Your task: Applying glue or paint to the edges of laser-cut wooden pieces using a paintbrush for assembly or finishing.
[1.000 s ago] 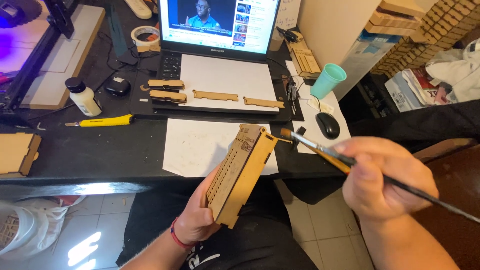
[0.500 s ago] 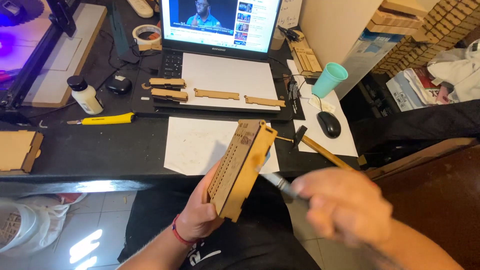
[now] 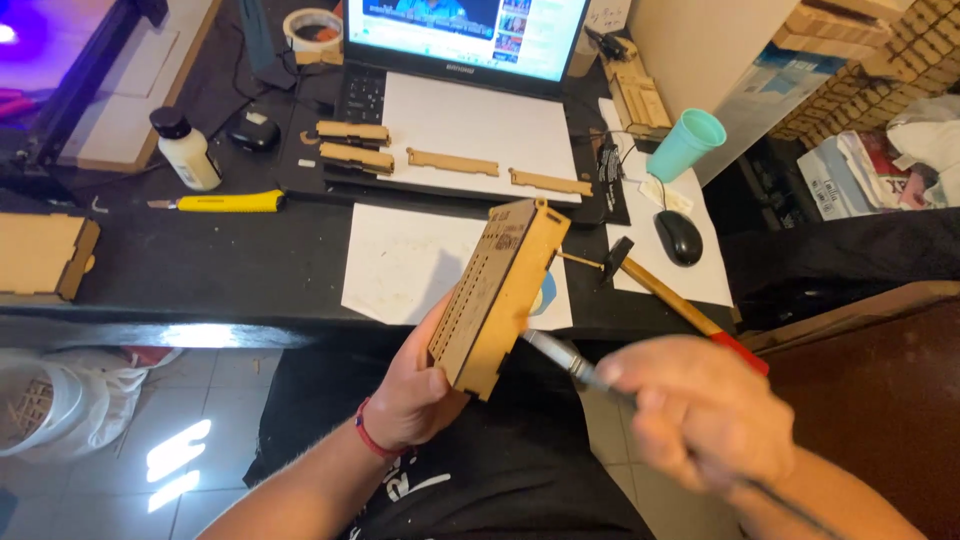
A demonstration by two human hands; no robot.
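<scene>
Holding a wooden box (image 3: 497, 295) up over the lap while a brush (image 3: 560, 355) meets its side.

Left hand (image 3: 412, 392) fingers are clamped on the box's lower end, tilting it; the blurred right hand (image 3: 700, 415) has fingers closed around the brush, whose metal ferrule touches the box's right face. Behind, on the table (image 3: 200, 265), lie white paper (image 3: 410, 265), a hammer (image 3: 660, 290), a mouse (image 3: 679, 237), a teal cup (image 3: 685, 144), a yellow knife (image 3: 225, 203) and a laptop (image 3: 460, 90).

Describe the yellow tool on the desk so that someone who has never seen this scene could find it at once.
Start at the open laptop at the back of the black desk. Off its front left corner, below the small white bottle, lies the utility knife, flat and pointing left. It is the only bright yellow thing there, unlike the brown wooden strips nearby.
</scene>
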